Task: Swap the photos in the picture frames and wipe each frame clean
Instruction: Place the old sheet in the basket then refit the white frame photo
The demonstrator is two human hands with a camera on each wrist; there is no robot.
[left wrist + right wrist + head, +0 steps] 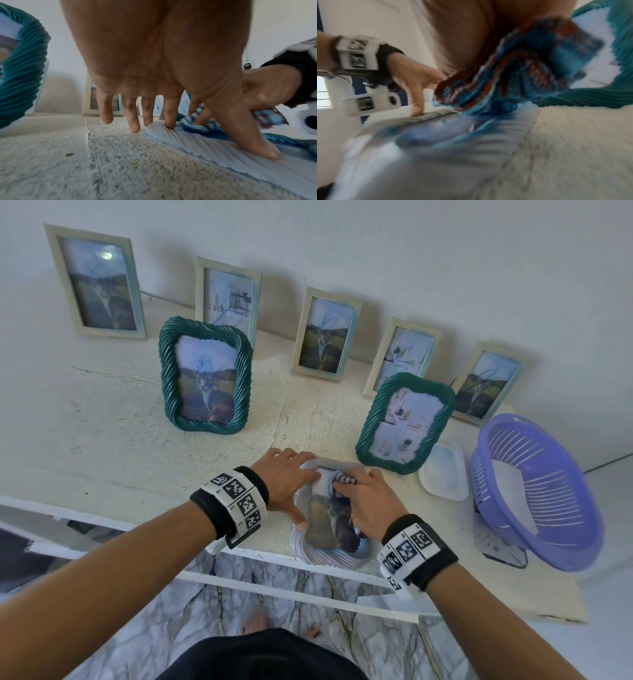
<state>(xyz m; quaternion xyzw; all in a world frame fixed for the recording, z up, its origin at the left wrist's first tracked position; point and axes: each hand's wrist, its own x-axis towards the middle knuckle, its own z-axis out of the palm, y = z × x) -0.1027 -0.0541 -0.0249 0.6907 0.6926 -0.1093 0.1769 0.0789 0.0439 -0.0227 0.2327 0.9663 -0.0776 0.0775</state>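
A pale ribbed frame (329,554) with a cat photo lies flat at the table's front edge. My left hand (286,484) presses on its left rim with straight, spread fingers, and the thumb rests on the rim (205,148). My right hand (364,501) holds a bunched blue, white and brown striped cloth (342,479) against the glass near the frame's far end. In the right wrist view the cloth (522,67) is blurred under my palm. Two green twisted frames stand behind, one at the left (205,378) and one at the right (406,422).
Several pale frames (325,333) lean against the wall at the back. A purple slotted basket (534,491) sits tilted at the right, with a white tray (445,474) beside it. The flat frame slightly overhangs the table's front edge; marble floor lies below.
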